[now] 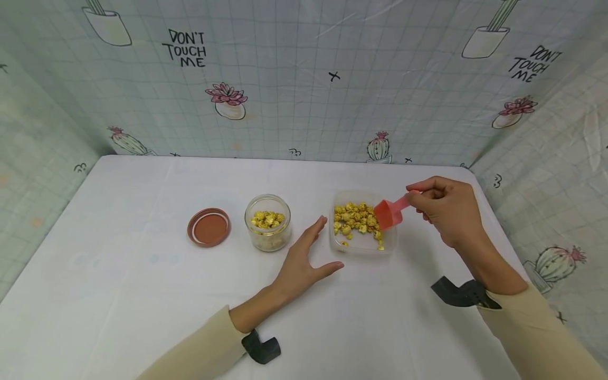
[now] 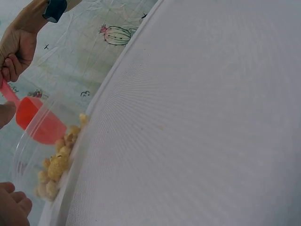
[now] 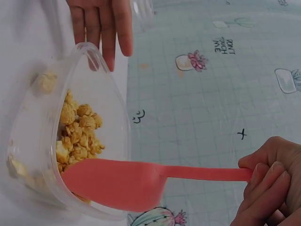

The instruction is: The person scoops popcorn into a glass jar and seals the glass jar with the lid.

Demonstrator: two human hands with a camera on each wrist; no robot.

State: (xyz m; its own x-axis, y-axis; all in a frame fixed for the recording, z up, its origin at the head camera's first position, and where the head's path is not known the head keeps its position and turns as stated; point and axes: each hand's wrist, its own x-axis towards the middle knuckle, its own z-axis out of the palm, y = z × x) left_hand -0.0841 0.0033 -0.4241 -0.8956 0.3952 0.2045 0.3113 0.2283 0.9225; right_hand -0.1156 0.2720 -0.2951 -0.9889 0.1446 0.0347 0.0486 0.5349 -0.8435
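A clear plastic container (image 1: pixel 363 250) holds yellow popcorn (image 1: pixel 356 217), bunched mostly toward its far side. My right hand (image 1: pixel 444 206) pinches the handle of a pink scoop (image 1: pixel 390 214), whose bowl dips over the container's right wall to the popcorn. In the right wrist view the scoop (image 3: pixel 117 183) is tilted with its lip among the pieces. Just left of the container, my left hand (image 1: pixel 301 266) has its fingers extended and thumb spread, holding nothing. Whether its fingertips touch the wall I cannot tell.
A glass jar (image 1: pixel 268 240) partly filled with popcorn stands left of the container. Farther left lies a round brown lid (image 1: pixel 209 228). The white table (image 1: pixel 142 295) meets a patterned cloth backdrop (image 1: pixel 285 79) at the back and sides.
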